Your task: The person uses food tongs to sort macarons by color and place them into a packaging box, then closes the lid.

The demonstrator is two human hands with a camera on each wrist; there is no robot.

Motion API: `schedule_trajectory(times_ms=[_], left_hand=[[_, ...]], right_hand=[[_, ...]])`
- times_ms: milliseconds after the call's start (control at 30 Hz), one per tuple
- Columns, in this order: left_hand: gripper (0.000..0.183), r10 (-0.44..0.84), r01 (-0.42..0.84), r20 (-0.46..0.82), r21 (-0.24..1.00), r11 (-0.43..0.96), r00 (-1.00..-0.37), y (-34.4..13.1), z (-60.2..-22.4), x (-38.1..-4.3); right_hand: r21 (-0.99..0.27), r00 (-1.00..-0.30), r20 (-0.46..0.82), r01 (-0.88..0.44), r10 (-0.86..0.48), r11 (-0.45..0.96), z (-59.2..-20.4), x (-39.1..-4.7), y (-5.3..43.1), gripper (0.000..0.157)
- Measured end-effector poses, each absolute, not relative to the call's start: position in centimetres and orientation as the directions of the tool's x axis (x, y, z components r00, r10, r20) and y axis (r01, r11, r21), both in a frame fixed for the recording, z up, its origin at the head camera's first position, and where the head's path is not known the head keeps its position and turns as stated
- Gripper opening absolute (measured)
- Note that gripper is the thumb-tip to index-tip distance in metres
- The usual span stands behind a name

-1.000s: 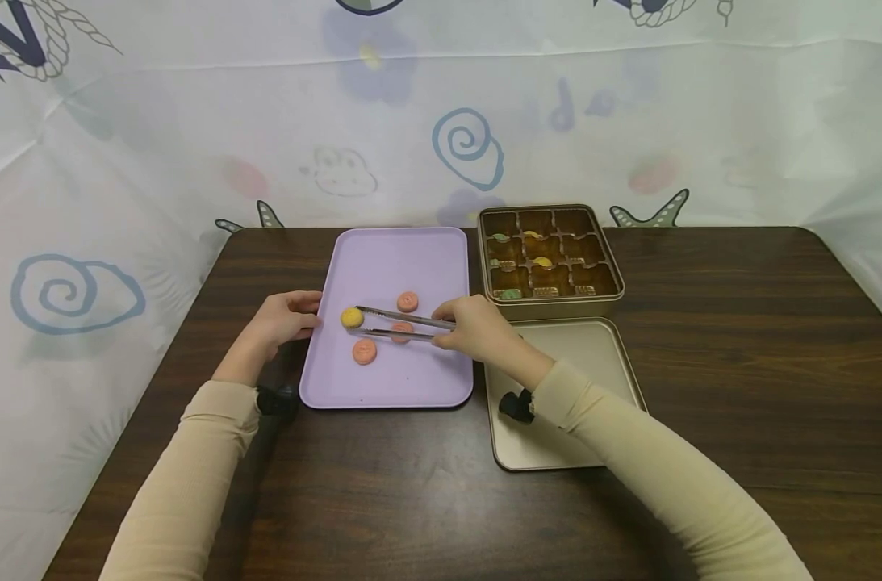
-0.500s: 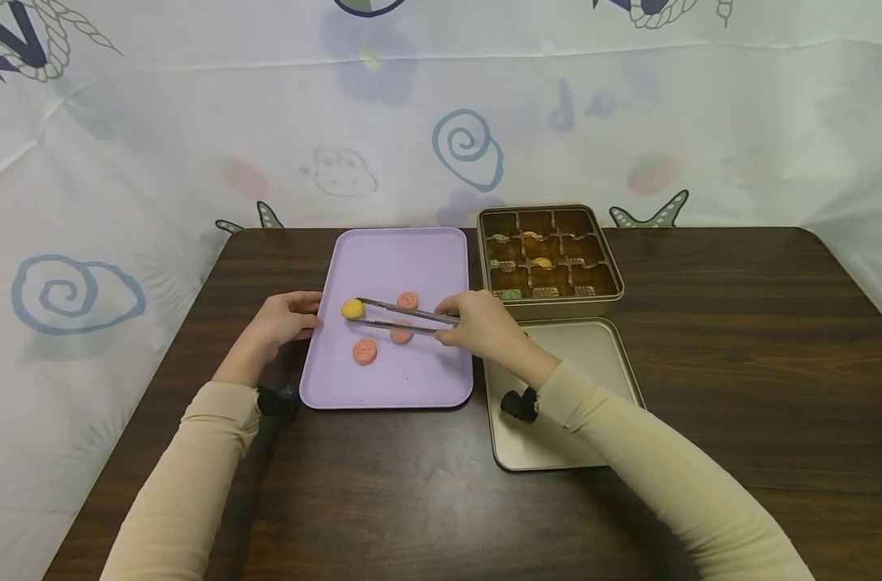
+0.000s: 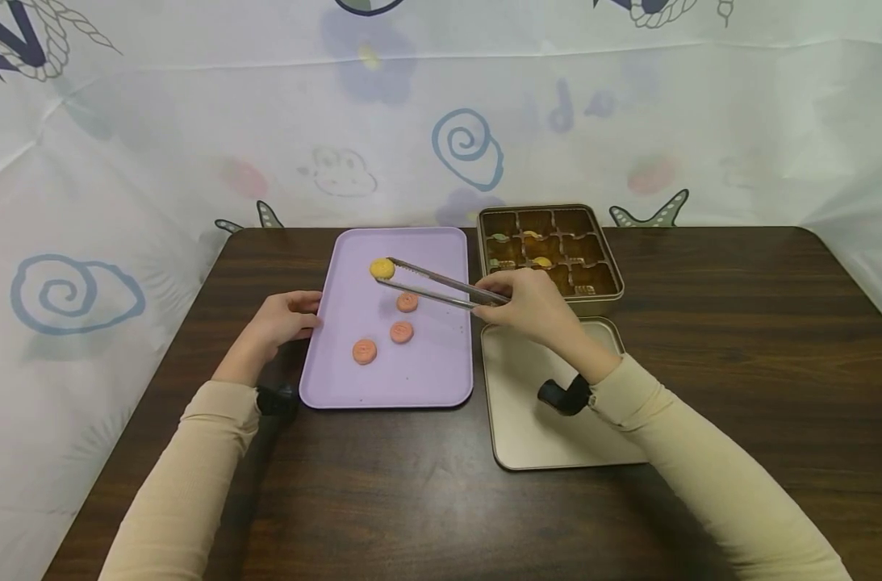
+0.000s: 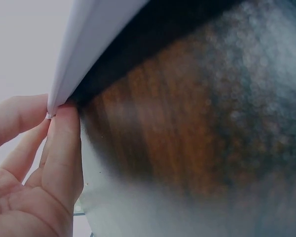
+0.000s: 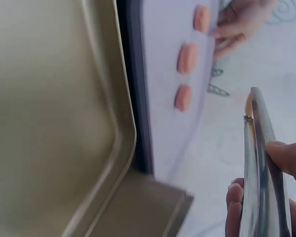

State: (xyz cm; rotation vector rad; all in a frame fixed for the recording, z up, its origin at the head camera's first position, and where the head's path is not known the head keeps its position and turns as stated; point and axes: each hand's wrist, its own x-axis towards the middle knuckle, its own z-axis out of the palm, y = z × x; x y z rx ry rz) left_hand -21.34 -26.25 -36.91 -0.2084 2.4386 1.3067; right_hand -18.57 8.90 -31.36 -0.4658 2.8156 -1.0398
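Note:
My right hand [image 3: 538, 311] grips metal tongs [image 3: 448, 281]. Between the tong tips, above the far half of the lilac tray [image 3: 390, 383], is a small round yellow cookie [image 3: 382, 269], macaron-like. Three pink cookies of the same shape lie on the tray: one [image 3: 407, 303] below the tongs, one [image 3: 402, 332] in the middle, another [image 3: 364, 351] nearer the front left. My left hand [image 3: 277, 323] is at the tray's left edge; the left wrist view has its thumb and fingers pinching the rim [image 4: 64, 74]. In the right wrist view the tongs [image 5: 260, 163] mostly hide the yellow cookie.
Right of the tray stands a gold tin [image 3: 593, 308] with a divided brown insert; several compartments hold green or yellow pieces. Its flat gold lid [image 3: 528, 444] lies in front, under my right forearm. A dark wooden table [image 3: 738, 339] bears everything, with a printed white cloth [image 3: 411, 145] behind.
The tongs and yellow cookie have risen off the tray and moved right and away from me. My right hand has shifted right, partly covering the tin's front. My left hand stays put.

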Motion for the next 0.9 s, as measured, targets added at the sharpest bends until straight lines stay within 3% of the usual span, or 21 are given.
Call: schedule_trajectory(times_ms=[267, 567, 900], left_hand=[[0.055, 0.034, -0.300, -0.384, 0.770, 0.564, -0.923, -26.2, -36.6, -21.2], [0.056, 0.047, -0.291, -0.379, 0.780, 0.554, -0.924, -26.2, -36.6, -21.2], [0.055, 0.050, -0.289, -0.376, 0.785, 0.547, -0.925, -26.2, -36.8, -21.2]], right_hand=[[-0.615, -0.965, 0.068, -0.241, -0.253, 0.751, -30.3, -17.7, 13.6, 0.035], [-0.596, -0.988, 0.000, -0.126, -0.157, 0.793, -29.9, -16.1, 19.0, 0.044], [-0.563, -0.993, -0.001, -0.098, -0.120, 0.820, -30.7, -15.3, 23.2, 0.050]])
